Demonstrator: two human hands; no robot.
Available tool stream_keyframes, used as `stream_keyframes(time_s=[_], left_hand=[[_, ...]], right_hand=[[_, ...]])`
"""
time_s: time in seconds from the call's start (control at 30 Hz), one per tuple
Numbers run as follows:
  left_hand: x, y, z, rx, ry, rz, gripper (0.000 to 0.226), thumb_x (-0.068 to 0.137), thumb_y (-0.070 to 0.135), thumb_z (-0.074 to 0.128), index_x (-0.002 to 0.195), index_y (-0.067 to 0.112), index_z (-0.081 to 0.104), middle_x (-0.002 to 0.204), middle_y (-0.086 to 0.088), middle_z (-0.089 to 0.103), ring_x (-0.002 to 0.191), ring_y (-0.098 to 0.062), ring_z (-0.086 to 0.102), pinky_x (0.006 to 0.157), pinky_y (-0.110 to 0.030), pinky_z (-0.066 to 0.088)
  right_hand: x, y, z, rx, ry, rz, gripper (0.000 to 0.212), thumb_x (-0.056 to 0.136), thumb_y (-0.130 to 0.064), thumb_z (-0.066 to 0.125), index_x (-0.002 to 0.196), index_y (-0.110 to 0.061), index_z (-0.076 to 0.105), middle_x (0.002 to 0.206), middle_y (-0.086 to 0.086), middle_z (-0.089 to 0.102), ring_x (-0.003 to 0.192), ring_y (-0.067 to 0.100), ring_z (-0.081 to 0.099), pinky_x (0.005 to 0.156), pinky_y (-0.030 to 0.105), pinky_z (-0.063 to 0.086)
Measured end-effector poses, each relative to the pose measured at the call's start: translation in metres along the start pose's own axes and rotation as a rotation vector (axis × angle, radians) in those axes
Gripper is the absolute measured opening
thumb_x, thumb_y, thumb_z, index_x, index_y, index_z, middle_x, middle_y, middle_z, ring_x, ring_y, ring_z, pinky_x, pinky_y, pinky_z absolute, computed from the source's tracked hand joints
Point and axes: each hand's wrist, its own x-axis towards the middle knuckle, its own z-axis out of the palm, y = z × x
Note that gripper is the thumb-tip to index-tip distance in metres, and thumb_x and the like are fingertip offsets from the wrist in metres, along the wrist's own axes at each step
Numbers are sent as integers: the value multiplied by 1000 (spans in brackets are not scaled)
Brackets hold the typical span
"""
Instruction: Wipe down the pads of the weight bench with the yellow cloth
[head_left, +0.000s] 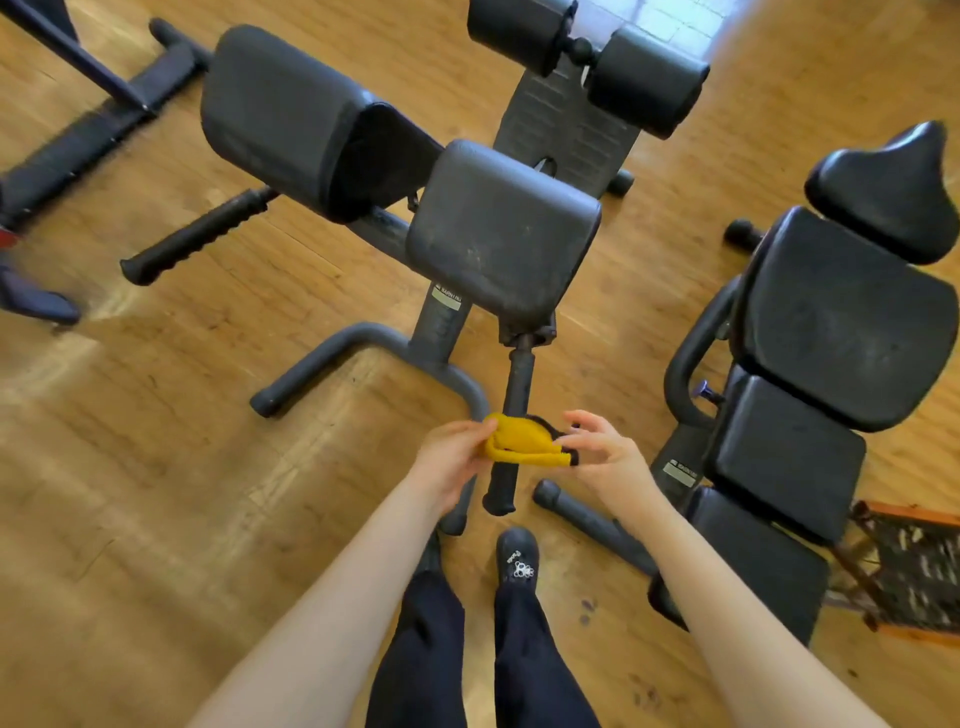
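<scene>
A yellow cloth (522, 440) with a dark edge is bunched between my two hands, low in the middle of the view. My left hand (451, 457) grips its left end. My right hand (605, 454) pinches its right end with thumb and forefinger, the other fingers spread. Just beyond the cloth stands the weight bench with two dusty black thigh pads: the near right pad (501, 228) and the far left pad (291, 119). Two black roller pads (644, 78) sit at the bench's far end. The cloth hangs in the air in front of the bench's handle (511, 415).
A second black padded bench (831, 332) stands at the right, close to my right arm. The bench's grey base tubes (363, 348) run across the wooden floor near my feet (517, 556). Another machine's frame (78, 145) lies at the far left. An orange crate (914, 571) sits at the right edge.
</scene>
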Motion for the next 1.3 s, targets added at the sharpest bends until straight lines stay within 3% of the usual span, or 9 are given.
stream_keyframes(time_s=[0.1,0.17,0.27,0.43,0.63,0.83,1.07,1.17,1.3], left_hand=[[2,-11,7,-29,19,92,23,85,-11,48,78,11,52,78,-7,54,70,-18,52,57,-25,46],[1,-13,11,-42,-51,124,33,82,-17,41,86,13,54,87,-7,55,76,-20,54,59,-27,47],[2,-17,16,-22,-119,166,45,79,-21,33,93,16,54,97,-6,54,84,-20,53,65,-29,45],[17,-18,6,18,-56,219,34,84,-10,48,98,19,58,104,-2,56,94,-20,53,70,-29,47],[38,-33,-5,314,103,299,33,83,-6,55,104,20,59,108,1,56,97,-14,55,76,-26,51],[45,-46,-11,311,108,189,31,89,8,55,118,17,48,106,4,55,98,-13,55,72,-23,49],[42,-60,-15,581,173,35,27,94,33,46,81,11,53,72,-7,54,67,-18,55,63,-32,48],[44,-56,-15,706,180,34,29,94,35,44,90,9,55,87,-13,60,85,-29,59,81,-43,49],[30,-47,-14,793,166,17,35,96,32,41,121,9,50,121,-10,55,116,-27,50,94,-35,39]], right_hand=[[-3,20,-4,379,-119,193,24,83,3,58,98,-11,69,131,-12,35,127,10,30,96,21,38],[-2,28,-2,754,-149,277,13,79,-21,68,90,-14,69,120,1,55,117,24,50,85,32,52],[8,35,-2,959,-33,330,55,58,-36,82,101,-10,60,108,14,66,96,26,66,76,36,55],[31,32,7,679,65,425,55,83,5,58,129,-17,39,106,8,59,94,25,63,71,38,57],[44,45,31,334,225,356,63,79,6,63,131,-21,41,115,1,48,100,15,48,61,20,48],[50,59,34,422,129,489,51,85,-11,62,131,-18,40,127,10,50,112,26,53,86,41,53],[47,69,43,332,122,534,34,89,-15,57,121,-2,52,112,15,61,103,28,61,82,34,53],[48,69,46,240,107,506,40,89,-20,57,125,-3,51,116,13,61,104,26,60,86,36,53],[34,56,34,101,116,455,37,92,-19,52,127,-7,48,118,9,58,105,21,56,87,32,47]])
